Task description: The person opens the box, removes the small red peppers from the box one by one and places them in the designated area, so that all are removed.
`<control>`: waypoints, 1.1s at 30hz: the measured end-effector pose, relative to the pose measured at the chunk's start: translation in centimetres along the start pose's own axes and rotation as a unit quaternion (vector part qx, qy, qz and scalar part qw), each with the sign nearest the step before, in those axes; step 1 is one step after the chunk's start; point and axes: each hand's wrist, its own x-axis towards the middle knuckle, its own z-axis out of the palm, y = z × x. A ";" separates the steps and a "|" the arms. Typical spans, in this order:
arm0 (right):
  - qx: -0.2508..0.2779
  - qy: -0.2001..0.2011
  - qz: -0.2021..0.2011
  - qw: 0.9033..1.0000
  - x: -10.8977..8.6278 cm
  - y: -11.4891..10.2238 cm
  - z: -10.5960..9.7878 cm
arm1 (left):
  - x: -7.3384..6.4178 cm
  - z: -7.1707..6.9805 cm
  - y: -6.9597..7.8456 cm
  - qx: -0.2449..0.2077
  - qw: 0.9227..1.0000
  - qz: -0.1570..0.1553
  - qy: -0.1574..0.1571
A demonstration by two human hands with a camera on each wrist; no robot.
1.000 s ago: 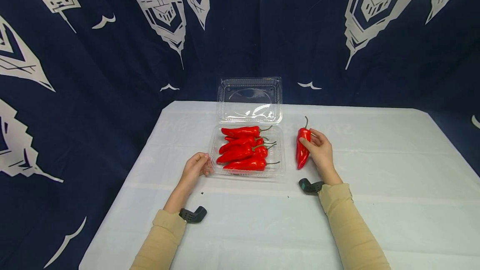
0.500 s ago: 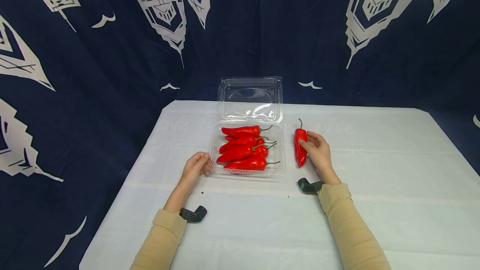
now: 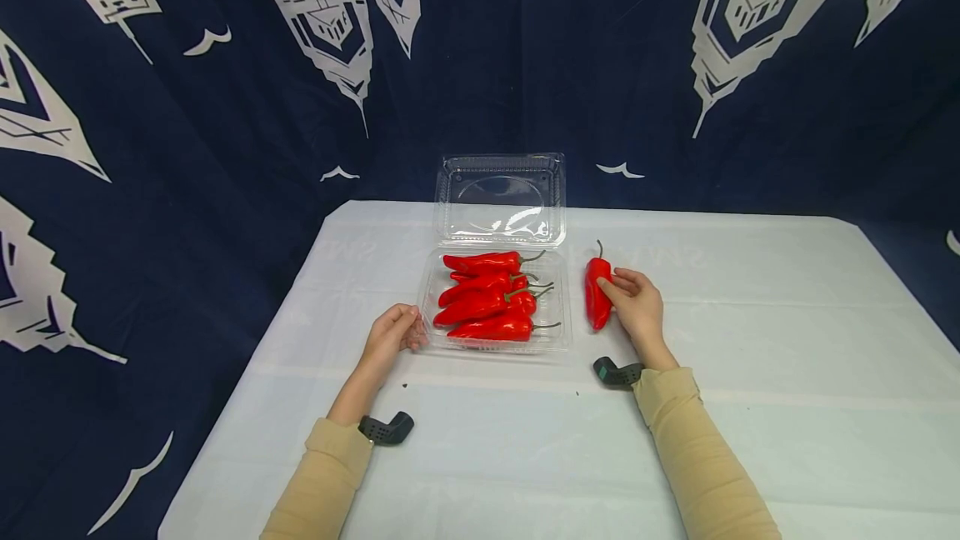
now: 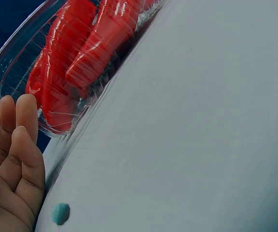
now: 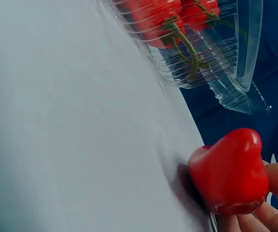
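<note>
An open clear plastic clamshell box (image 3: 558, 344) on the table holds several glossy red chili peppers (image 3: 480, 307) with green stems. Beside its left wall is my left hand (image 3: 393, 330), fingers loosely extended with the tips right at the box's edge. The left wrist view shows that hand's fingers (image 4: 27, 113) close to the corner of the box and nothing in the palm. To the right of the box, my right hand (image 3: 636, 302) pinches one more red chili pepper (image 3: 597, 294) between thumb and fingers, stem pointing away from me. In the right wrist view this pepper (image 5: 230, 174) hangs close over the tabletop.
Hinged at the back, the clear lid (image 3: 501, 198) leans upright near the table's far edge. A white cloth covers the table (image 3: 487, 457). Two tiny dark specks lie on it in front of the box. Behind hangs a dark blue printed curtain (image 3: 465, 90).
My right hand has shifted a little to the left and slightly nearer to me, bringing the held pepper closer to the box. The left hand and the box stay in place.
</note>
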 end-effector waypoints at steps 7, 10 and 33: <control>0.013 -0.003 -0.009 1.000 0.2 0.1 0.1 | 0.1 -0.1 0.3 0.000 1.000 -0.015 -0.009; 0.013 -0.006 -0.004 1.000 0.2 0.0 0.1 | 0.1 -0.1 0.3 0.004 1.000 -0.014 -0.010; 0.004 -0.009 0.023 1.000 -0.3 -2.3 -0.4 | -0.2 0.0 0.4 0.005 1.000 0.004 -0.010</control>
